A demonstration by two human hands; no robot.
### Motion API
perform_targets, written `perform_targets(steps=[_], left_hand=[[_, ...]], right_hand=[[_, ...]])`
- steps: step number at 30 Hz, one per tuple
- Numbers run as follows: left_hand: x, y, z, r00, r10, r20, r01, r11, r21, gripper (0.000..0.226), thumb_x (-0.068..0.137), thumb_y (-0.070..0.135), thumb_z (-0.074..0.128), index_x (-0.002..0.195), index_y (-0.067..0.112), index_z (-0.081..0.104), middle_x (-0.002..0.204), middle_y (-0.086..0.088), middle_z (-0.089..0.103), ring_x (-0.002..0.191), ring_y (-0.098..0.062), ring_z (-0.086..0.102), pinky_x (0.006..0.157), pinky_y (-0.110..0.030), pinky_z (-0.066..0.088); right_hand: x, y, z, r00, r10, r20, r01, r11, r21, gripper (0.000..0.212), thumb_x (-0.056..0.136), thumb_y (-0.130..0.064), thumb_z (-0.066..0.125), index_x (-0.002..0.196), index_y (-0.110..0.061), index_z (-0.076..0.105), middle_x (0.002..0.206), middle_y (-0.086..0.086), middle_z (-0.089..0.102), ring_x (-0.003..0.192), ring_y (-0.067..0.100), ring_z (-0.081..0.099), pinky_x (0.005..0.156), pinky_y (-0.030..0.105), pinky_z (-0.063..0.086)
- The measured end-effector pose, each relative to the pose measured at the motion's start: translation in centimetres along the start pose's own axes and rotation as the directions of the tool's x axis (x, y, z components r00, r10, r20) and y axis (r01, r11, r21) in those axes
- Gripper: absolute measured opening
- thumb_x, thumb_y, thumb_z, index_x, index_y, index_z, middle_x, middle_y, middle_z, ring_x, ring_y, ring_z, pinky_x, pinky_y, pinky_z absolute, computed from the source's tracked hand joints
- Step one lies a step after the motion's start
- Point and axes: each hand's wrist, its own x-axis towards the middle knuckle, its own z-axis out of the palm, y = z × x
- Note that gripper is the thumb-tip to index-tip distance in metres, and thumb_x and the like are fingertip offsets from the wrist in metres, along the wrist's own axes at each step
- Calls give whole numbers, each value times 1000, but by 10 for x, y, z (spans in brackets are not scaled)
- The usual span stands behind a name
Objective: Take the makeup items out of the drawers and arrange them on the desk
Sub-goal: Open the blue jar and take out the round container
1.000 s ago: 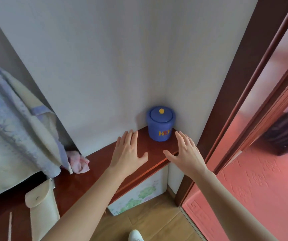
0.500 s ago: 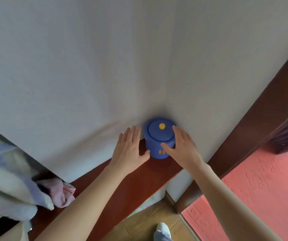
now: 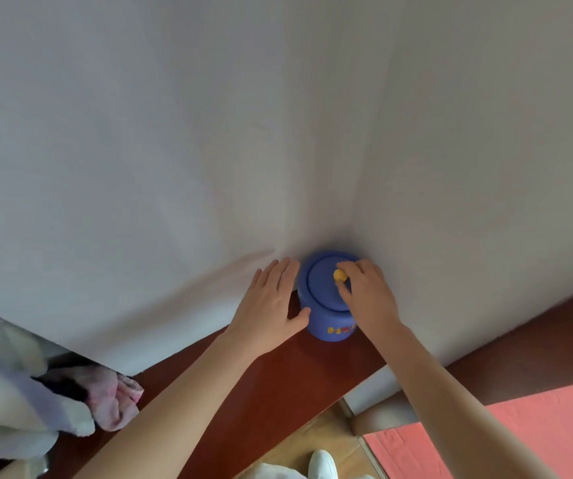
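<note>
A round blue jar (image 3: 326, 316) with a blue lid and a small yellow knob (image 3: 339, 275) stands in the corner of the reddish-brown desk (image 3: 278, 382), against the white walls. My right hand (image 3: 368, 295) lies over the lid and its fingers pinch the yellow knob. My left hand (image 3: 271, 305) rests flat against the jar's left side, fingers straight, thumb touching the jar's wall. The lid sits shut on the jar. No drawers are in view.
White walls (image 3: 209, 150) meet right behind the jar. Pink and pale cloths (image 3: 112, 399) lie on the desk at the left. A dark wooden door frame (image 3: 537, 340) and pink floor mat (image 3: 485, 440) are at the right. Below the desk edge are wood floor and a white shoe (image 3: 323, 463).
I have leaned closer to the corner. My right hand moved from the jar's side up onto the lid and took the yellow knob. My left hand settled against the jar's left side.
</note>
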Motion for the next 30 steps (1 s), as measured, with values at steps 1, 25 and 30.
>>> perform_targets(steps=[1,25,30], left_hand=[[2,-2,2,1000,21,6,-21,1000,-23,80,80,56,28,146,9,25,150,-12,31,139,-28,28,114,-36,18],[115,48,65,848,47,528,-173,966,192,42,93,9,48,133,4,42,136,-20,39,113,-33,52,88,-35,44],[116,47,55,844,41,535,-163,970,182,38,93,5,44,131,2,45,147,-23,24,99,-31,61,79,-34,47]], right_hand=[[0,2,1,1000,7,1,-7,1000,23,25,92,-18,53,115,-10,59,111,14,54,107,31,48,86,39,44],[-98,28,-40,814,569,-114,-291,569,769,16,92,-21,54,105,-30,58,100,-8,67,72,3,68,74,22,52],[-93,26,-42,813,572,-111,-281,552,785,17,93,-17,54,107,-26,58,100,-6,66,75,0,67,77,31,54]])
